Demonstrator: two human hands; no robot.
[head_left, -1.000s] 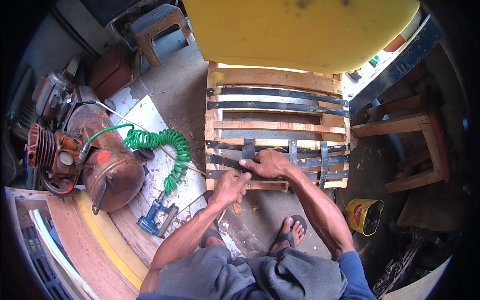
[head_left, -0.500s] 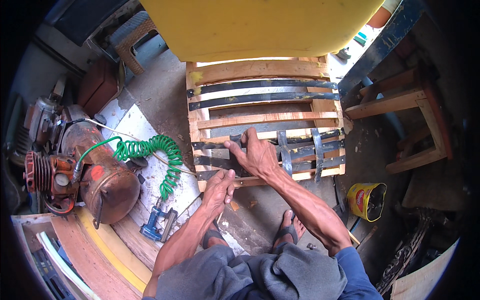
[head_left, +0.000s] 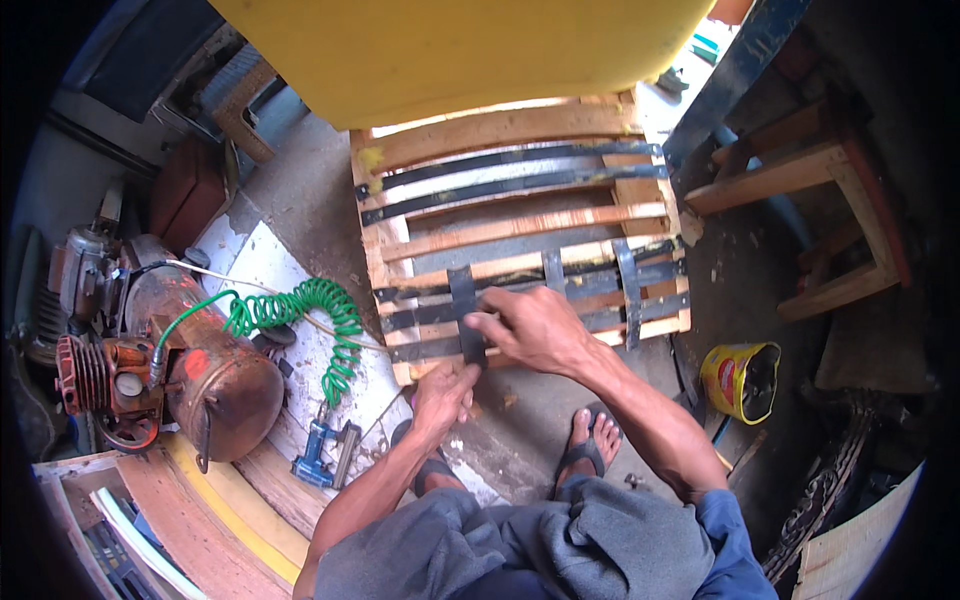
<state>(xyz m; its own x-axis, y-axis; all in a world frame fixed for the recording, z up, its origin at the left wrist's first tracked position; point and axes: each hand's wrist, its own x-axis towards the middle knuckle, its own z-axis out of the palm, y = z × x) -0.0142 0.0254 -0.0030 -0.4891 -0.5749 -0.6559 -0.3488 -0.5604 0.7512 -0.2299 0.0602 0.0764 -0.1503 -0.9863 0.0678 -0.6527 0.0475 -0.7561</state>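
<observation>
A wooden frame [head_left: 440, 241] with black elastic straps [head_left: 510, 193] running across it stands in front of me. One short black strap [head_left: 463, 296] lies crosswise over the front straps, near the frame's left side. My left hand [head_left: 443, 402] is closed at the front rail, its thumb and finger pinching the strap's lower end. My right hand [head_left: 540, 330] is curled against the strap's right edge, thumb and fingertips on it. To the right, two more crosswise straps, a middle one [head_left: 554, 272] and a right one [head_left: 628, 290], span the front rows.
Yellow foam [head_left: 470, 60] rises behind the frame. At left, a rusty air compressor [head_left: 215, 370] feeds a green coiled hose [head_left: 300, 305] to a blue air stapler [head_left: 318, 452] on the floor. A yellow bucket [head_left: 738, 382] and a wooden stool frame [head_left: 800, 190] stand at right.
My right hand has come down from the strap's upper part to its middle. The short strap now shows straight across the front rows. The whole view has shifted slightly.
</observation>
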